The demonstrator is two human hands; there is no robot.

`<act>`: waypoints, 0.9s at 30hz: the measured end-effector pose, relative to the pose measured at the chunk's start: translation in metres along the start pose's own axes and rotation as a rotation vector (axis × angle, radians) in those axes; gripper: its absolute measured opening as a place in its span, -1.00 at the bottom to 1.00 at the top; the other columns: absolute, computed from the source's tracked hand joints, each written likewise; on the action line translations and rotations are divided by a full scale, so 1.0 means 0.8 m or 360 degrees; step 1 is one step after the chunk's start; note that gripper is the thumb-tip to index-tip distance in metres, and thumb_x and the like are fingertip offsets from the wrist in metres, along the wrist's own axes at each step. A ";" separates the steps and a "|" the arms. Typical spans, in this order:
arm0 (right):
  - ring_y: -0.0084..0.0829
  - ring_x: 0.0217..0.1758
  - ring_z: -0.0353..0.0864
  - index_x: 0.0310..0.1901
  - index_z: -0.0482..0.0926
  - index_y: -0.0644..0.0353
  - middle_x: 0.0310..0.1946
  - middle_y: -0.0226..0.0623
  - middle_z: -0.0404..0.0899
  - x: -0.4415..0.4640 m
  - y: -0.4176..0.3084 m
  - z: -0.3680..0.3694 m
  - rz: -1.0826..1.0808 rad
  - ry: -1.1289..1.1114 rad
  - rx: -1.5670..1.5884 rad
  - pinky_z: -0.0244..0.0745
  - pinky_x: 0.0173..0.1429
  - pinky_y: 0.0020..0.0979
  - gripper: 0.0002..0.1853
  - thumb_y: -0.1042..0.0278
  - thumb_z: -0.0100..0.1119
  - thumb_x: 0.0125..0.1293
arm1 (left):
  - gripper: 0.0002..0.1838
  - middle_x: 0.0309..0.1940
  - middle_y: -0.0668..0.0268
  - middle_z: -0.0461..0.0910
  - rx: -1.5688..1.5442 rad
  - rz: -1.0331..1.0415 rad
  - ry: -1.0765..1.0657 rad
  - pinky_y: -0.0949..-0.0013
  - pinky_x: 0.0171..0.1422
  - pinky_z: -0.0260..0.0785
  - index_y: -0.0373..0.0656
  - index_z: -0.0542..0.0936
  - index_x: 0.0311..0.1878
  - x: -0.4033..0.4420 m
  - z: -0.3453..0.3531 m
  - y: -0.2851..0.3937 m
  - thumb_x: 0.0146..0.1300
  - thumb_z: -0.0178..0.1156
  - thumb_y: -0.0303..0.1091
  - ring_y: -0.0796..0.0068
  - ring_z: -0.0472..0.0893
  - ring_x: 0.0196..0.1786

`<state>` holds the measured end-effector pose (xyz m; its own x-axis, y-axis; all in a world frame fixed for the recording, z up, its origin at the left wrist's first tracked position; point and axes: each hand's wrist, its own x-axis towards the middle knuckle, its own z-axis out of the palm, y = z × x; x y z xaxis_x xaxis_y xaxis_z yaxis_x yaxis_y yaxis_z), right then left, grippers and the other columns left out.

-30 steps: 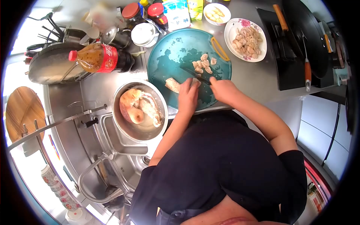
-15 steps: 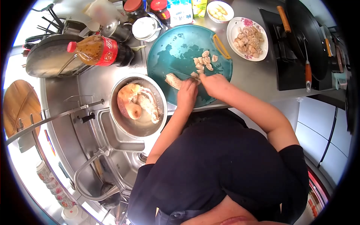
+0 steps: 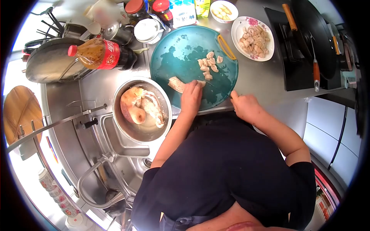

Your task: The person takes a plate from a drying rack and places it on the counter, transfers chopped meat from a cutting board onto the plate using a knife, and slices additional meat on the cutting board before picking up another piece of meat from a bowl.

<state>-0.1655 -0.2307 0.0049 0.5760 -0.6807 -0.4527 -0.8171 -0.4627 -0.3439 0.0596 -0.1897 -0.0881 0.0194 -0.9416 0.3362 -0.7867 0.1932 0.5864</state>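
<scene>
On the round green cutting board point(image 3: 173, 50), my left hand point(image 3: 191, 96) is closed over a length of pale, tube-like meat point(image 3: 177, 84), with a short end showing past the fingers. Cut meat pieces point(image 3: 208, 63) lie in a small group above it. My right hand point(image 3: 246, 106) is at the board's lower right edge, its fingers wrapped round a knife handle point(image 3: 232, 93). The blade is hard to make out.
Left of the board, a metal bowl point(image 3: 115, 115) holds larger meat pieces, partly over the sink point(image 3: 127, 151). A cola bottle point(image 3: 111, 54) stands behind it. A floral plate point(image 3: 237, 29) of cut meat and a wok point(image 3: 314, 42) are right.
My right hand has drawn the knife away from the meat, rightward and down to the board's edge. My left hand stays on the meat, shifting slightly. A cut piece now lies below the group.
</scene>
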 end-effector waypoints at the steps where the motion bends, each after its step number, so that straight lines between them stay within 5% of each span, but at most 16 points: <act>1: 0.05 -0.40 0.68 -0.19 0.33 0.29 -0.56 0.02 0.61 -0.005 -0.006 0.001 0.0005 -0.0025 0.0015 0.55 -0.26 0.00 -0.88 0.47 0.01 0.29 | -0.74 -0.03 0.12 0.56 0.0006 0.0006 -0.0010 0.14 0.02 0.49 -0.24 0.57 -0.05 0.000 -0.001 -0.001 0.16 0.25 -0.56 0.04 0.57 -0.05; 15: 0.07 -0.21 0.70 -0.15 0.43 0.33 -0.36 0.11 0.66 0.136 -0.052 0.047 -0.0137 0.0397 0.0370 0.59 -0.12 -0.02 -0.81 0.45 0.07 0.23 | -0.66 -0.08 0.20 0.57 0.0067 0.0019 -0.0059 0.11 0.01 0.46 -0.17 0.56 -0.10 0.001 -0.007 -0.004 -0.02 0.28 -0.58 0.06 0.55 -0.06; 19: 0.06 -0.32 0.69 -0.16 0.42 0.29 -0.47 0.03 0.65 0.094 -0.025 0.027 -0.0104 0.0124 0.0220 0.58 -0.21 -0.01 -0.82 0.38 0.06 0.28 | -0.61 -0.10 0.17 0.57 0.0205 0.0014 -0.0017 0.09 0.03 0.42 -0.17 0.57 -0.07 -0.005 -0.010 -0.008 -0.07 0.27 -0.59 0.04 0.54 -0.10; 27: 0.03 -0.43 0.67 -0.21 0.35 0.25 -0.56 -0.01 0.62 0.070 0.027 -0.002 -0.0163 0.0307 0.0061 0.54 -0.34 -0.04 -0.86 0.37 0.02 0.36 | -0.60 -0.07 0.15 0.55 0.0039 0.0025 -0.0041 0.10 -0.02 0.44 -0.20 0.57 -0.03 0.032 0.014 0.013 -0.01 0.27 -0.62 0.03 0.53 -0.09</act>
<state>-0.1511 -0.2799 -0.0265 0.6374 -0.7290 -0.2496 -0.7510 -0.5154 -0.4127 0.0450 -0.2151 -0.0817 -0.0087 -0.9454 0.3257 -0.8015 0.2014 0.5630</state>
